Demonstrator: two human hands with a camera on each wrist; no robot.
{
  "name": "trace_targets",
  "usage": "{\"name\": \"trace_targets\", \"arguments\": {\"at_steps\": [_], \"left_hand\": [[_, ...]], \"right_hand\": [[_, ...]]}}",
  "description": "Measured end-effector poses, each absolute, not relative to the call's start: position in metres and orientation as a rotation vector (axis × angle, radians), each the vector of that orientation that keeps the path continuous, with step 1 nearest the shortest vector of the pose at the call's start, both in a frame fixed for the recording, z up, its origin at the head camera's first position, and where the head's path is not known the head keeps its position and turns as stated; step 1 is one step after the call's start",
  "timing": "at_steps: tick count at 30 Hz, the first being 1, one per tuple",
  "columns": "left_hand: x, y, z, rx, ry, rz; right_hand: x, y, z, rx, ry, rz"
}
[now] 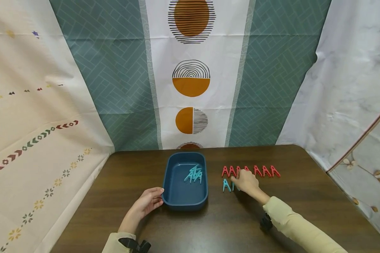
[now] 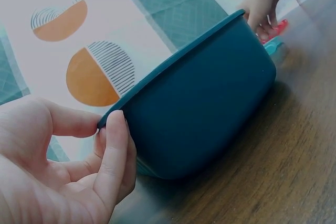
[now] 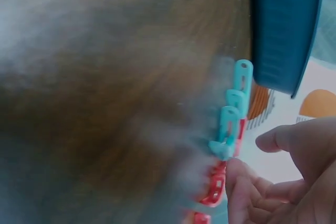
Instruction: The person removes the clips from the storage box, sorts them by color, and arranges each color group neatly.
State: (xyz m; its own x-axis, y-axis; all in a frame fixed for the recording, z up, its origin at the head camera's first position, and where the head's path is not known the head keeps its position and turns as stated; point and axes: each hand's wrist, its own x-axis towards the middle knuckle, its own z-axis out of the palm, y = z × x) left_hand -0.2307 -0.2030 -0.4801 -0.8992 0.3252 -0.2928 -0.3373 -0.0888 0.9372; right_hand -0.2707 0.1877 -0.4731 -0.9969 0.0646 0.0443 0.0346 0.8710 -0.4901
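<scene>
Left hand rests relaxed against the blue tray on the bench, bracing its near-left corner; it should stay so. Right hand curls onto a teal clip below the red clips; best to pinch only one and lift straight, clear of neighbours.

A dark wooden table carries a blue tub near its back edge, with several teal clothes pegs lying inside. The left hand rests against the tub's front left corner. To the right of the tub, the right hand covers part of 2 rows: red pegs behind and teal pegs in front.
</scene>
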Motion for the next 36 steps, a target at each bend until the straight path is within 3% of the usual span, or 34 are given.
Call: {"name": "trace_targets", "arguments": {"at_steps": [22,36], "left_hand": [[-0.232,-0.203,-0.477,-0.017,1.832,1.958],[-0.232,-0.203,-0.476,-0.003,1.826,1.961]], "right_hand": [[-0.276,0.113,-0.437,0.244,-2.673,0.947],[-0.272,0.06,-0.428,0.436,-2.846,0.916]]}}
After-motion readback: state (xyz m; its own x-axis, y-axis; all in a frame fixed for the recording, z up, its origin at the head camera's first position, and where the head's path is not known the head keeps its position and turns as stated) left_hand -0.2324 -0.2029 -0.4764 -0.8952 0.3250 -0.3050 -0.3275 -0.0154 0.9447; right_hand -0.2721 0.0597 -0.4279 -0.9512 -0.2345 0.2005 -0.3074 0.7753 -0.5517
